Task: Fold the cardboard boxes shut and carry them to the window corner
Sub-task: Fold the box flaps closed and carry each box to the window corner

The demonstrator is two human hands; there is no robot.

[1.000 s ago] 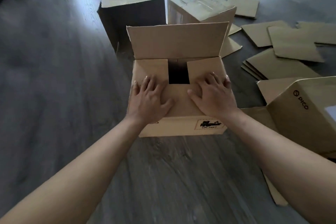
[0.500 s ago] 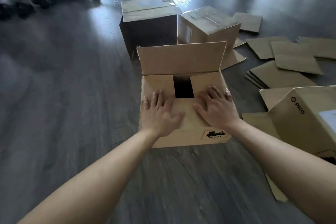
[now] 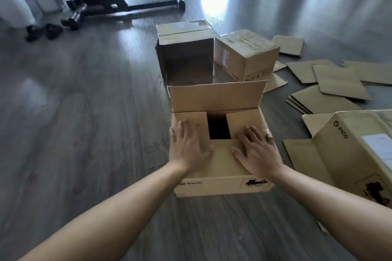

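Note:
A brown cardboard box (image 3: 220, 184) stands on the dark wood floor in front of me. Its near flap and both side flaps are folded down, leaving a dark gap in the middle, while its far flap (image 3: 216, 96) stands upright. My left hand (image 3: 187, 148) presses flat on the left side flap and near flap. My right hand (image 3: 257, 150) presses flat on the right side, fingers spread. Beyond it stand two folded-shut boxes, a darker one (image 3: 185, 53) and a lighter one (image 3: 244, 57).
Another box (image 3: 350, 154) with open flaps lies at the right. Several flat cardboard sheets (image 3: 331, 82) are scattered at the back right. A black metal frame (image 3: 118, 4) and small dark weights (image 3: 44, 30) sit at the back left. Bright window light falls on the far floor.
The view has tilted up, so the box and both hands sit lower in view and the black frame shows. My hands stay pressed on the folded flaps.

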